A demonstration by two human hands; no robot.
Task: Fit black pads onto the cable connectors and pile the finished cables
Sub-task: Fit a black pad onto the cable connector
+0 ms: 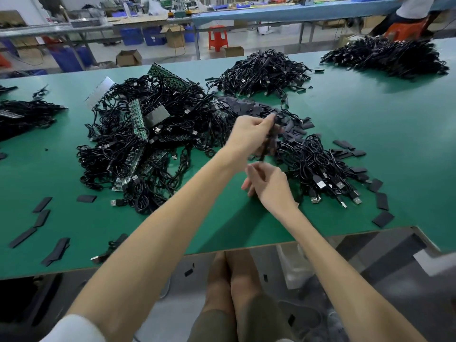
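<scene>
Left hand (248, 134) pinches blurred cable (270, 141); right hand (269, 185) just beneath.

Left of centre: cable heap (138, 149) on the table (370, 119) — circuit boards (137, 114) in it.
Behind centre: pad heap (244, 104).
Right: cable pile (318, 166) — loose pads (382, 201) beside it.

Counter (370, 134): plain green top, pale brown edge. Cables (118, 144): black throughout; USB plugs (320, 184) silver. Pads (382, 201): matte black. Circuit boards (137, 117): green, speckled with small parts. Upper frame: red plastic stool (217, 37), blue crates (132, 35), brown cardboard box (128, 58).
</scene>
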